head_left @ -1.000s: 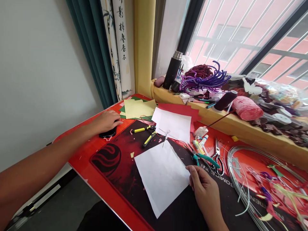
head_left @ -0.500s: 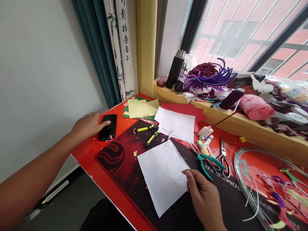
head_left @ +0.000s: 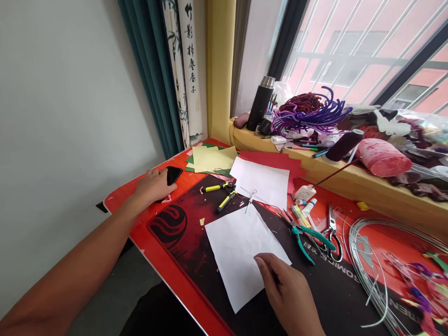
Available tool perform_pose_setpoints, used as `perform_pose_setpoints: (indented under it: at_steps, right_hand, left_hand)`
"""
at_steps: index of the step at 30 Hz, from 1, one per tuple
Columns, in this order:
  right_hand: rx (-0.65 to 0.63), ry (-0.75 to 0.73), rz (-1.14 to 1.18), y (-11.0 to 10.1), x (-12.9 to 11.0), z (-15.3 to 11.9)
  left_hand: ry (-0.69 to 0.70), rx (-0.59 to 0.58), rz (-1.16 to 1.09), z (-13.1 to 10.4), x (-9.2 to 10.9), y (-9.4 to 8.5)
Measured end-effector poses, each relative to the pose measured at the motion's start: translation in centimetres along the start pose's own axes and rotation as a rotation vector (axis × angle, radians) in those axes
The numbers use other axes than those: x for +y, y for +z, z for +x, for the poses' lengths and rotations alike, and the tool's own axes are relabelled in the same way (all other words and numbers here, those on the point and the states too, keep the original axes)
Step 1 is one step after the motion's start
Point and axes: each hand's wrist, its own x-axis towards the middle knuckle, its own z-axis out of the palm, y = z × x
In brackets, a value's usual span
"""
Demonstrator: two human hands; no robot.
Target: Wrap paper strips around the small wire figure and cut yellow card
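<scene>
My left hand [head_left: 154,185] lies across a black phone [head_left: 174,175] on the red table, its fingers on one side and the thumb on the other. My right hand [head_left: 289,287] hovers over or rests on a white paper sheet [head_left: 241,252], thumb and forefinger pressed together; whatever is between them is hidden. Just beyond the sheet's top corner lies a small figure of twisted wire with a white wrap [head_left: 251,200]. Yellow-and-black pliers [head_left: 226,193] lie spread to its left. Teal-handled pliers [head_left: 304,233] and scissors [head_left: 332,233] are on the right.
A dark mouse mat [head_left: 196,261] covers much of the red table [head_left: 121,198]. Coiled wire [head_left: 360,275] lies on the right, glue bottles [head_left: 305,192] behind. Coloured paper [head_left: 213,158] is stacked at the back. A thermos [head_left: 259,105] and purple stems [head_left: 311,116] crowd the windowsill.
My left hand has closed round the phone, covering more of it. My right hand has moved left over the white sheet, uncovering its right corner. The view has shifted slightly left.
</scene>
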Motion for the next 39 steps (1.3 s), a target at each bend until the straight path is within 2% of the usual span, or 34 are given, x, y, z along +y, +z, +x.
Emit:
perform_pose_setpoints:
  at_steps: [3,7,18,22,25,27,28,33,36,39]
  right_hand:
    - [-0.068,-0.064,-0.034,0.4,-0.4,-0.3]
    - [-0.136,-0.099,-0.088,0.9,-0.3,-0.6]
    - [-0.141,-0.099,-0.117,0.8,0.2,-0.3]
    - [-0.134,-0.098,-0.124,0.8,0.1,-0.3]
    - [-0.131,-0.106,-0.120,0.8,0.1,-0.3]
    - [-0.117,-0.117,-0.107,0.8,0.1,-0.3]
    - [-0.106,-0.121,-0.098,0.8,0.1,-0.3]
    - [-0.047,-0.115,-0.043,0.6,0.1,-0.1]
    - [-0.030,-0.089,-0.038,0.5,0.7,-0.3]
    - [-0.002,-0.058,-0.059,0.3,1.4,-0.4]
  left_hand:
    - [-0.073,-0.010,0.060,-0.2,0.6,-0.1]
    - [-0.093,0.027,0.061,-0.2,1.2,0.2]
    - [-0.137,0.086,0.015,1.3,2.1,0.8]
    - [-0.082,0.108,-0.116,1.3,0.5,0.4]
    - [0.080,0.316,-0.318,-0.2,-1.3,0.1]
    - [0.130,0.430,-0.461,-1.7,-2.6,0.0]
    - [0.149,0.439,-0.527,-2.5,-3.2,0.0]
    - [0.259,0.294,-0.683,-4.6,-5.2,0.5]
    - [0.219,0.237,-0.660,-4.1,-5.5,0.9]
    - [0.134,0.288,-0.564,-3.0,-5.4,1.5]
